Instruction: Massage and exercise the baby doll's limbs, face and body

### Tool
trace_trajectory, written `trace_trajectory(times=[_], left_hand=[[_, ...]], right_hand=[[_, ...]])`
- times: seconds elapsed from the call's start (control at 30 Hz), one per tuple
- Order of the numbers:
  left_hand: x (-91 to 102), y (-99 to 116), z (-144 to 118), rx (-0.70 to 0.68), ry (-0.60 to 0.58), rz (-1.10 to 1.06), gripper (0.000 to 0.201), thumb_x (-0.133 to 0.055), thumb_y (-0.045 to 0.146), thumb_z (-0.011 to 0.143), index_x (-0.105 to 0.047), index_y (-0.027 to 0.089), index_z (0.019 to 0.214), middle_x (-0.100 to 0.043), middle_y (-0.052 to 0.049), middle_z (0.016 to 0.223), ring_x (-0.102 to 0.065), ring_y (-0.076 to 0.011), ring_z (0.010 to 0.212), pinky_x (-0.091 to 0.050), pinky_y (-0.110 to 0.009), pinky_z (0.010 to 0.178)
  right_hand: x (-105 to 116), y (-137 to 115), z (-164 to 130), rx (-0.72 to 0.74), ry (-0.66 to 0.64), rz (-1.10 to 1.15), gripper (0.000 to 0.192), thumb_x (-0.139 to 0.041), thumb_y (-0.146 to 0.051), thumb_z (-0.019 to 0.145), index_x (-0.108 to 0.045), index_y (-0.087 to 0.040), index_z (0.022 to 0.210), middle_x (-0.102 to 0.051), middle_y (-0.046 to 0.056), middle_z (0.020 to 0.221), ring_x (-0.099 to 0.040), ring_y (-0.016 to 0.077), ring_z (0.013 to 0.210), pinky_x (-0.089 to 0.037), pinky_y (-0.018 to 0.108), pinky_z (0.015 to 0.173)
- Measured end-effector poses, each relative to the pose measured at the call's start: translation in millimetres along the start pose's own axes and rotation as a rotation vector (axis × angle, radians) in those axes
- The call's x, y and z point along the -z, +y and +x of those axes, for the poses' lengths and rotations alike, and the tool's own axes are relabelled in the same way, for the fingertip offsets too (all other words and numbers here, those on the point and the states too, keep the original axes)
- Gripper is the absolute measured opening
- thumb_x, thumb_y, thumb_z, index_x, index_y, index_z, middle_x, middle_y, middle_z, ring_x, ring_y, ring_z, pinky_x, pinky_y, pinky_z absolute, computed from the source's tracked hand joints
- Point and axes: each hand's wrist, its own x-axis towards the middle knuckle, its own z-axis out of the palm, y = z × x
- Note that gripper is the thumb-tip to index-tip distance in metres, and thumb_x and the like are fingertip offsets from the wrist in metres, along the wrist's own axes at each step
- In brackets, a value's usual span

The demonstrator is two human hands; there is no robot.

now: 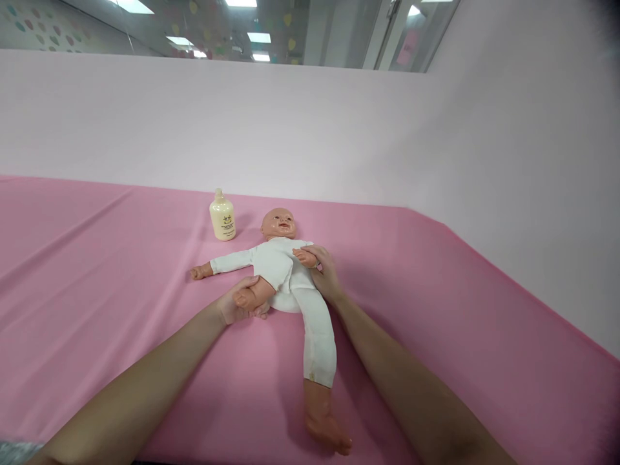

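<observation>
A baby doll (279, 261) in a white bodysuit lies on its back on a pink sheet (97, 278), head toward the wall. My left hand (237, 303) grips the doll's bent leg at the foot, folded up against its hip. My right hand (325, 274) rests against the doll's side and holds its forearm near the wrist. The doll's other leg stretches toward me, bare foot (329, 429) near the lower edge of view. Its other arm lies out to the left.
A small cream bottle (222, 217) with a pump cap stands upright just left of the doll's head. A pale pink wall (310, 129) closes off the back and right side. Windows with ceiling lights show above the wall.
</observation>
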Motion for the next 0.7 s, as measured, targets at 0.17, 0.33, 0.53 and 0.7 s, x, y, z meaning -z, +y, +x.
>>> trace_trajectory(times=[0.17,0.33,0.53,0.7], left_hand=[[-6.7,1.2,-1.6,0.003,0.065,0.0,0.055,-0.044,0.062,0.091,-0.068,0.013,0.08,-0.047,0.0,0.043,-0.041,-0.015,0.047,-0.038,-0.033,0.063],[-8.8,0.9,-1.1,0.007,0.081,-0.004,0.055,-0.048,0.062,0.09,-0.07,0.011,0.086,-0.05,0.0,0.045,-0.043,-0.0153,0.048,-0.039,-0.033,0.063],[-7.6,0.3,-0.6,0.015,0.078,-0.006,0.055,-0.05,0.063,0.089,-0.069,0.012,0.081,-0.051,-0.001,0.046,-0.044,-0.0152,0.048,-0.039,-0.033,0.063],[-8.7,1.2,-1.9,0.005,0.064,-0.007,0.055,-0.05,0.062,0.09,-0.069,0.011,0.086,-0.051,-0.001,0.046,-0.044,-0.0155,0.049,-0.038,-0.034,0.063]], right_hand=[[0.3,-1.3,0.0,0.02,-0.009,-0.024,0.045,-0.052,-0.009,0.078,-0.069,-0.028,0.114,-0.071,0.005,0.117,-0.06,0.0248,0.115,-0.044,0.047,0.104],[0.0,-0.9,-0.3,0.026,-0.018,-0.041,0.051,-0.048,-0.006,0.075,-0.07,-0.028,0.115,-0.07,0.004,0.117,-0.059,0.0244,0.115,-0.044,0.046,0.104],[0.4,0.6,-0.7,0.035,-0.049,-0.071,0.054,-0.047,-0.006,0.074,-0.07,-0.028,0.117,-0.07,0.005,0.118,-0.058,0.0249,0.117,-0.043,0.047,0.105],[0.0,1.6,-0.8,0.036,-0.062,-0.081,0.055,-0.047,-0.005,0.074,-0.07,-0.028,0.118,-0.069,0.004,0.118,-0.058,0.0248,0.118,-0.043,0.046,0.105]])
